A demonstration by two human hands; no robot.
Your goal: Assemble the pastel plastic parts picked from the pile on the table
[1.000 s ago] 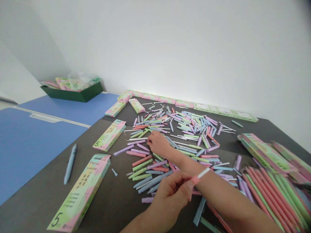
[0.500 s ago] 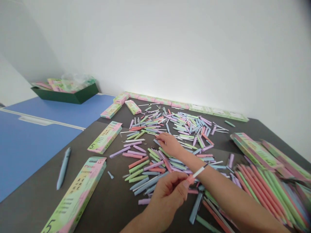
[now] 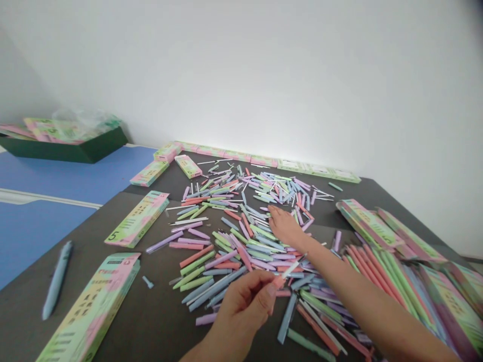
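Observation:
In the head view, my left hand pinches a short coral pen barrel between thumb and forefinger. A white refill sticks out of it toward the upper right. Farther off, my right hand reaches across the scattered pen parts, its fingers stretched forward and down. Nothing shows in those fingers, though their tips partly hide against the pile. Around both hands lie many pastel pen barrels in green, blue, purple and coral. Loose white refills lie among them.
Printed boxes stand at the left and along the wall. At right are bundled barrels and more boxes. A lone blue pen lies near the left edge. Farther left, a dark green tray rests on a blue surface.
My right hand has moved away from the near part of the pile to farther in and rightward. My left hand keeps its coral barrel. The whole view has shifted, so things appear more leftward.

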